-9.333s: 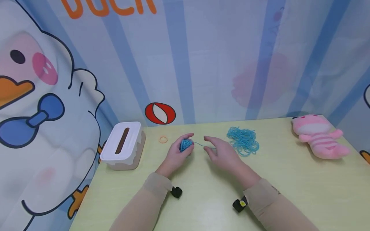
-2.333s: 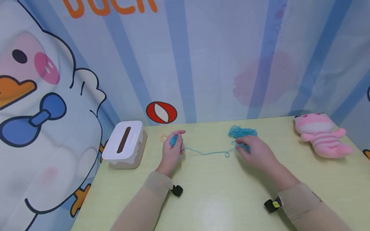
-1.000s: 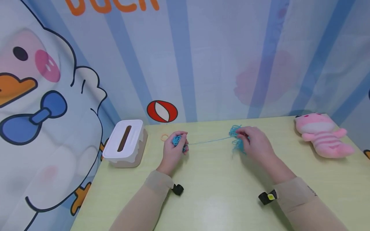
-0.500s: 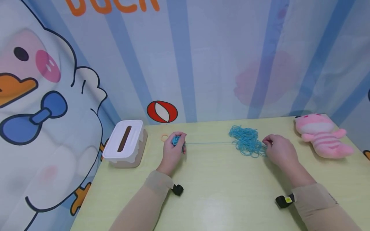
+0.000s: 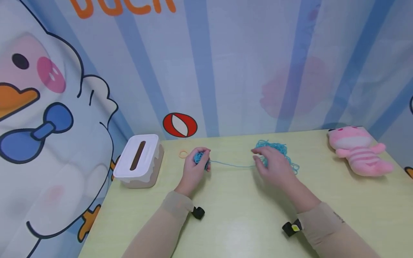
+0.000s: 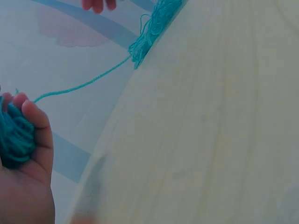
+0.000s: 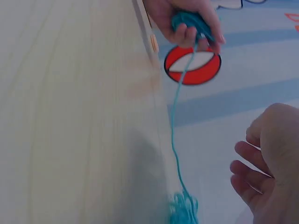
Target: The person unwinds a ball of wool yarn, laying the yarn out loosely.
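Note:
My left hand (image 5: pixel 190 170) grips a small ball of blue yarn (image 5: pixel 198 157), fingers curled round it; the left wrist view shows the same yarn ball (image 6: pixel 17 137) in the palm. From it a single strand (image 5: pixel 232 165) runs rightward to a loose heap of blue yarn (image 5: pixel 279 146) on the table. Over the heap's near side hovers my right hand (image 5: pixel 274 168), covering part of it in the head view. In the right wrist view the right hand (image 7: pixel 275 163) has loosely bent fingers with nothing between them, and the strand (image 7: pixel 173 126) passes apart from it.
A white-lidded box (image 5: pixel 138 161) with a brown slot stands at the table's left. A thin orange ring (image 5: pixel 183 154) lies behind the left hand. At the far right is a pink plush toy (image 5: pixel 358 150). A printed curtain (image 5: pixel 238 71) hangs behind the table (image 5: pixel 232 215).
The right hand pinched the strand near the ball, then moved to the heap and tugged at its yarn. From the heap's right edge it has now come leftward, fingers apart. The left hand keeps the ball.

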Available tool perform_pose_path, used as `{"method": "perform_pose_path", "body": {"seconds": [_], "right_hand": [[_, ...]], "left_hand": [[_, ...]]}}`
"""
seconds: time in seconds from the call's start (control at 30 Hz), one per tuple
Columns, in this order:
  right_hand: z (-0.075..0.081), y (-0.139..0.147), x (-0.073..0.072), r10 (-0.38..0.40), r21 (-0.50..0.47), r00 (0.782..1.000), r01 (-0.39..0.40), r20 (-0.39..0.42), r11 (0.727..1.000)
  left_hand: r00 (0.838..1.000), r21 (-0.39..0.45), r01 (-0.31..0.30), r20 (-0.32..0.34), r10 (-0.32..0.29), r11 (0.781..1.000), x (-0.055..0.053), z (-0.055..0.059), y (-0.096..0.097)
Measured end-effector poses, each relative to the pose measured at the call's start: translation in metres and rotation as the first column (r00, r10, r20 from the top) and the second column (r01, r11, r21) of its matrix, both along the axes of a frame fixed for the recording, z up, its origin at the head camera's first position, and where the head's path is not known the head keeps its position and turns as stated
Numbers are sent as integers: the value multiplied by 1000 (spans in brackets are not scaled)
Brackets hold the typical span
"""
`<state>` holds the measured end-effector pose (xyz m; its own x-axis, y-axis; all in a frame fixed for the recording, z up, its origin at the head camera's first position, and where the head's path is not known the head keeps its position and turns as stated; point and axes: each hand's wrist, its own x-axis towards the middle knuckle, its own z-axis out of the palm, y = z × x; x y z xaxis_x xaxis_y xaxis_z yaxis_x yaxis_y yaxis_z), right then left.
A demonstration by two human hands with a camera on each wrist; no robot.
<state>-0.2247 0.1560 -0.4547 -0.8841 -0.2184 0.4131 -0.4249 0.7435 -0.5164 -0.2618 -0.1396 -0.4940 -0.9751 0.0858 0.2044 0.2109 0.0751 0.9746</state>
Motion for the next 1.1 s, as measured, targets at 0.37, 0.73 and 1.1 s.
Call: {"method": "perform_pose_path", "body": {"seconds": [0.37,0.73,1.1], "right_hand": [[-13,-97,-11,178,30,952,-191,249,981],[-5,-74,-4,62,-42,993,-58,103,997],[-7,-18,0,-24,-135,999,20,-27,991]], "left_hand": [[995,18,98,7,-98,995,3,3,-1],[999,-80,-42,30,44,996,-3,-4,-2],[998,33,36,46,-37,999,0,2,0]]}}
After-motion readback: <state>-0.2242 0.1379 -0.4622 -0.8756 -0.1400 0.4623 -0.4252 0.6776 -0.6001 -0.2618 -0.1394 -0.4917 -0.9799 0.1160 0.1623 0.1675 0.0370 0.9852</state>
